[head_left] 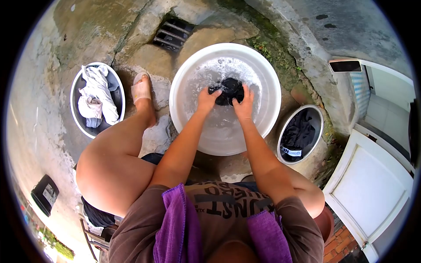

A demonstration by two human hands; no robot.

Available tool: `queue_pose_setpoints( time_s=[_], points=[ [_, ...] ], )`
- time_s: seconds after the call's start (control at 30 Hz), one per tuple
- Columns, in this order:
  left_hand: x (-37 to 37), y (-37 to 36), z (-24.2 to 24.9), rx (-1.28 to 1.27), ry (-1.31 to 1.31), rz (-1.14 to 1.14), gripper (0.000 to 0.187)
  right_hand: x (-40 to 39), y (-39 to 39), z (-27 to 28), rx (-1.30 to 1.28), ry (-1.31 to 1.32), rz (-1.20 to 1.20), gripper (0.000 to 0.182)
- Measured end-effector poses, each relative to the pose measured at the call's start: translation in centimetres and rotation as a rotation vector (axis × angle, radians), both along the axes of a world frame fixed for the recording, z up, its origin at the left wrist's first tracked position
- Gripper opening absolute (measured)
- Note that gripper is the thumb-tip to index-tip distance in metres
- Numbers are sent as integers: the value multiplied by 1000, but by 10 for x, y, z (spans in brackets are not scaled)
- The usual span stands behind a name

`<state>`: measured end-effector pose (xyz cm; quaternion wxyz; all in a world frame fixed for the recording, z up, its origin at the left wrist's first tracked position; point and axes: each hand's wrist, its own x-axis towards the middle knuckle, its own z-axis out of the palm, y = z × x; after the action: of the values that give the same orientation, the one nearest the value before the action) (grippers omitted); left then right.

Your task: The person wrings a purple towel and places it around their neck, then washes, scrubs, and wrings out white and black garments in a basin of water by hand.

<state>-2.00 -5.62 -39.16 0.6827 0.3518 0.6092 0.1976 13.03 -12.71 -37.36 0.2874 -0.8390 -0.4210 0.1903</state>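
A large white basin (177, 127) of soapy water stands on the ground before me. In the water is a bunched black garment (230, 90); its exact kind cannot be made out. My left hand (207, 101) grips the garment's left side, fingers partly hidden by cloth and water. On the opposite side my right hand (244, 105) is closed on the same garment, thumb toward me. Foam floats along the far side of the basin.
A metal bowl of white clothes (97, 90) sits at the left, and another holding dark clothes (298, 131) at the right. Beyond the basin is a drain grate (173, 34). A white door (366, 188) stands at the right, with a phone (345, 66) on a ledge above.
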Motion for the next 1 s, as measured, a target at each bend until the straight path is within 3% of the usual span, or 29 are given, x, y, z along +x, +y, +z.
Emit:
queue_pose_setpoints(
  time_s=[0.03,0.07,0.13,0.2,0.27,0.33,0.4,0.47,0.5,0.53,0.6,0.63,0.67,0.73,0.77,0.8,0.83,0.87,0.9,0.93,1.0],
  points=[
    [0,3,14,-277,-101,119,35,4,2,-1,86,98,-96,52],
    [-1,5,24,-279,-100,118,35,7,1,-1,85,99,-98,52],
    [-3,8,36,-157,-99,266,32,7,9,22,173,789,-492,52],
    [-1,10,39,-139,-101,298,38,9,8,18,261,798,-460,51],
    [2,12,40,-98,-105,363,52,7,9,17,324,898,-589,50],
    [7,6,13,-52,-137,367,57,-2,12,22,345,856,-548,54],
    [14,2,6,-5,-168,370,63,-5,12,19,365,253,-96,58],
    [22,5,33,13,-386,486,72,-10,9,26,229,-5,119,59],
    [24,4,30,117,-301,346,79,-11,6,23,159,-18,163,58],
    [23,2,28,117,-300,346,79,-11,3,17,90,-31,208,57],
    [20,-7,26,431,19,-83,71,-10,-3,4,16,27,198,54],
    [16,-5,32,366,-22,-137,58,-9,-5,-3,-57,82,187,52],
    [12,-5,18,366,-23,-137,58,-6,-7,-10,-57,82,187,52],
    [9,-8,-19,501,201,-213,41,0,-6,-21,-15,125,139,46],
    [10,-10,-28,501,200,-213,41,-8,-4,-26,-44,14,-54,38],
    [11,-9,-26,209,57,13,34,-8,-2,-29,-44,14,-53,38],
    [11,-9,-25,-85,-85,236,29,-7,1,-33,71,345,-233,38],
    [10,-7,-23,-85,-85,235,29,-7,1,-37,187,676,-414,38],
    [8,0,-8,-300,-200,302,29,-17,11,-20,283,840,-514,41],
    [7,5,6,-515,-315,366,29,-24,16,-2,284,839,-516,41],
    [10,10,22,-554,-398,330,32,-31,23,21,264,764,-423,41]
  ],
)
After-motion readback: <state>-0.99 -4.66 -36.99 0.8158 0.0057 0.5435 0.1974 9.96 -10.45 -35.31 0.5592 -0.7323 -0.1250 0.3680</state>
